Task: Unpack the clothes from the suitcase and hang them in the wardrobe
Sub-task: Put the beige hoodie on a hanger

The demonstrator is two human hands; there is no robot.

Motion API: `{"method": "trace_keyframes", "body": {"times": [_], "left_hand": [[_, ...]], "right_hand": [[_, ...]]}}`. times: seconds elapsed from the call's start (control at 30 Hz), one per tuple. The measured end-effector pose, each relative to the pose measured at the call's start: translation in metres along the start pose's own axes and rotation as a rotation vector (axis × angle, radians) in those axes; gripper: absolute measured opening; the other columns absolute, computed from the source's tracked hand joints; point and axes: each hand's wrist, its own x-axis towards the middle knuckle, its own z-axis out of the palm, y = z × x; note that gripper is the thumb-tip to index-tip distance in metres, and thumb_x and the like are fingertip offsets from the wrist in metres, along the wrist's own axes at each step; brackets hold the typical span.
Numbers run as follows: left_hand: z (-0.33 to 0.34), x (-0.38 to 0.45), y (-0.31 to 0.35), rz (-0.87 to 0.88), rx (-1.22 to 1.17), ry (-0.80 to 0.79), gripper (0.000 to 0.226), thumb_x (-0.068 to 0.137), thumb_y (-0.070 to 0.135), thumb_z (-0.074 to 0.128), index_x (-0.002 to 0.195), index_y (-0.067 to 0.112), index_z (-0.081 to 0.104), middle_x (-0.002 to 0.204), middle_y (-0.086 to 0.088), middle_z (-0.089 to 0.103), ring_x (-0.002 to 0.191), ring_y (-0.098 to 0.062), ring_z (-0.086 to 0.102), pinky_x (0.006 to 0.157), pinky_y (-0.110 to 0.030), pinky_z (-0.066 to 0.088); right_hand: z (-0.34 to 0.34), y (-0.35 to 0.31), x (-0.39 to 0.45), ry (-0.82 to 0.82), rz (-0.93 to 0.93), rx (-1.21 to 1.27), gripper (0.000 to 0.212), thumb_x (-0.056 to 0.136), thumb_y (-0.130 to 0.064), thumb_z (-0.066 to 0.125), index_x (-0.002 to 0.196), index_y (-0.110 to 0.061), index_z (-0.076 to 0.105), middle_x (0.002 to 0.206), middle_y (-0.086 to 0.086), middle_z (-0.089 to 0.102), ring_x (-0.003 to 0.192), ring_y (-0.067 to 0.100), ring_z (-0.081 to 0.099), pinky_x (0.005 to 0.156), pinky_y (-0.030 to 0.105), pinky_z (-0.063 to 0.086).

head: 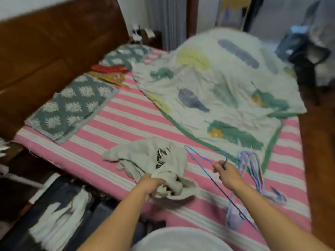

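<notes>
A crumpled light grey garment (150, 160) with black lettering lies on the pink striped bed (116, 124). My left hand (150, 185) grips its near edge. My right hand (226, 171) holds a thin blue wire hanger (201, 160) by the base of its hook, and the hanger slants over the bed to the right of the garment. A bundle of pastel hangers (252, 171) lies just right of that hand. At the lower left, beside the bed, the open dark suitcase (59, 211) holds white and dark clothes. The whole view is blurred.
A white quilt (217, 91) with leaf prints covers the far right of the bed. Two grey patterned pillow covers (72, 107) lie along the brown headboard (54, 42), with red and yellow items (110, 73) between them. Wooden floor (319, 160) runs along the right.
</notes>
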Motion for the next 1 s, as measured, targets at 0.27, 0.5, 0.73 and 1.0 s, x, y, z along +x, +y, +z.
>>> {"method": "trace_keyframes", "body": {"times": [0.27,0.5,0.73,1.0], "left_hand": [[0.021,0.034,-0.050,-0.010,0.022,0.156,0.065,0.067,0.047,0.085,0.108,-0.001,0.068,0.103,-0.013,0.074,0.093,-0.030,0.072,0.093,-0.051,0.057],[0.042,0.009,0.010,0.234,0.491,0.284,0.047,0.094,0.051,0.060,0.099,0.006,0.074,0.104,-0.019,0.072,0.101,-0.037,0.065,0.079,-0.035,0.046],[0.055,-0.031,0.027,0.561,0.733,0.343,0.029,0.092,0.046,0.060,0.086,0.020,0.072,0.083,-0.009,0.071,0.084,-0.036,0.063,0.067,-0.035,0.043],[0.035,-0.068,0.053,0.642,0.585,0.447,0.017,0.093,0.032,0.059,0.080,0.024,0.068,0.077,-0.005,0.070,0.076,-0.032,0.062,0.067,-0.039,0.051]], "right_hand": [[-0.017,0.074,-0.064,0.308,0.155,0.211,0.022,0.099,-0.016,0.053,0.085,-0.008,0.067,0.074,-0.002,0.069,0.066,0.009,0.055,0.061,0.027,0.037],[-0.023,0.037,-0.085,0.300,-0.010,0.073,0.026,0.096,-0.023,0.058,0.071,-0.015,0.061,0.068,0.002,0.065,0.070,0.026,0.059,0.067,0.037,0.043],[0.021,-0.012,-0.079,0.161,-0.181,-0.057,0.022,0.099,-0.031,0.053,0.085,-0.019,0.064,0.082,0.005,0.070,0.082,0.030,0.063,0.074,0.041,0.049],[0.034,-0.055,-0.072,0.260,-0.219,0.035,0.022,0.098,-0.029,0.055,0.084,-0.015,0.065,0.079,0.005,0.070,0.080,0.033,0.063,0.069,0.041,0.048]]}}
